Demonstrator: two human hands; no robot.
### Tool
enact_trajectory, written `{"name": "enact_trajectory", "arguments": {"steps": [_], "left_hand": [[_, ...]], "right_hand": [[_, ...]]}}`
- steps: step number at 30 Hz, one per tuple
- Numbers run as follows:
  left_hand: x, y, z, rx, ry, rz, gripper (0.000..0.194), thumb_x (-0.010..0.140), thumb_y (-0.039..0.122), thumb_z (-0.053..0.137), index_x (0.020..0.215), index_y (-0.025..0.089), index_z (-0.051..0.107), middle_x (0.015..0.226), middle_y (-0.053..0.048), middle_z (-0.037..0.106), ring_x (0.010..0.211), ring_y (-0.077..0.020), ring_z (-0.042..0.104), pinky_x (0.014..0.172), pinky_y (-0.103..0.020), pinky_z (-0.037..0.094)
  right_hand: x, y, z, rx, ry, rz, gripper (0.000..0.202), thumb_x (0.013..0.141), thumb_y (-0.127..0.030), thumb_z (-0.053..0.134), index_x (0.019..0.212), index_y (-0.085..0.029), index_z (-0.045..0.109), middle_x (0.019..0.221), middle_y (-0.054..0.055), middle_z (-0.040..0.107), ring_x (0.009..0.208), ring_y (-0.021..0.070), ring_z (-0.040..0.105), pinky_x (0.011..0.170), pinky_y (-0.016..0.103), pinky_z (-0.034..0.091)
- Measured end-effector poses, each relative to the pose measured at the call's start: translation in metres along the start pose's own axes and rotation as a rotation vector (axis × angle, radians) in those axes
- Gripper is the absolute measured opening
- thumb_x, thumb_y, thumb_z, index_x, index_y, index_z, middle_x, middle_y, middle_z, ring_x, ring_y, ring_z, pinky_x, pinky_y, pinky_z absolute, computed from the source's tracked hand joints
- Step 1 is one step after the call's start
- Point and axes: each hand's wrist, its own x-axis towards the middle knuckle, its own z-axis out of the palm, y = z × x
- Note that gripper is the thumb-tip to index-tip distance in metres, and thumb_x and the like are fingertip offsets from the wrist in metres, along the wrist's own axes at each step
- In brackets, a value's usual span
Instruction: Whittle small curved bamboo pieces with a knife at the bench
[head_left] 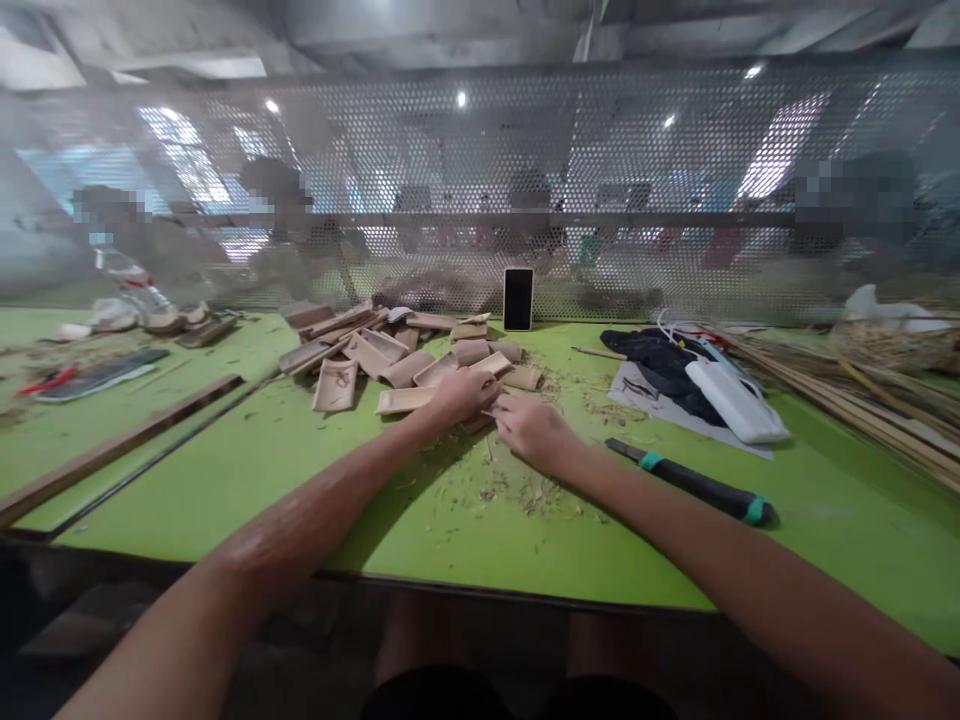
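My left hand (466,394) and my right hand (531,428) meet over the green tabletop, at the near edge of a pile of split bamboo pieces (335,384). The fingers of both are closed around a small bamboo piece (478,424), mostly hidden beneath them. Several of the pile's pieces are short, curved and trough-shaped. Thin shavings (536,495) lie scattered below and right of my hands. To the right of my right hand rests a knife (697,482) with a dark handle, teal bands and a short blade.
Behind the pile a small black-screened device (518,299) stands against a perforated metal screen (450,150). Right of it are dark cloth (652,360), a white power bank (739,400) and long bamboo strips (862,400). A wooden bar (127,445) and a plastic bottle (135,280) are on the left.
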Motion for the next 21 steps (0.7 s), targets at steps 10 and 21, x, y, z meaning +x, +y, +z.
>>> {"name": "enact_trajectory", "arguments": {"steps": [10, 21], "left_hand": [[0.001, -0.005, 0.004, -0.018, 0.043, 0.057, 0.038, 0.1, 0.038, 0.044, 0.091, 0.016, 0.074, 0.086, -0.013, 0.074, 0.075, -0.0231, 0.066, 0.065, -0.029, 0.04], [0.0, -0.007, 0.005, -0.08, 0.046, 0.072, 0.039, 0.099, 0.039, 0.044, 0.087, 0.016, 0.073, 0.077, -0.01, 0.071, 0.064, -0.0198, 0.058, 0.061, -0.029, 0.035]], "right_hand": [[-0.001, 0.004, 0.001, 0.026, 0.035, 0.084, 0.021, 0.097, -0.015, 0.054, 0.083, -0.011, 0.069, 0.088, 0.01, 0.064, 0.078, 0.018, 0.055, 0.071, 0.029, 0.041], [-0.003, 0.011, 0.003, 0.084, 0.074, 0.028, 0.022, 0.096, -0.012, 0.053, 0.079, -0.011, 0.068, 0.084, 0.009, 0.062, 0.076, 0.0183, 0.053, 0.068, 0.031, 0.041]]}}
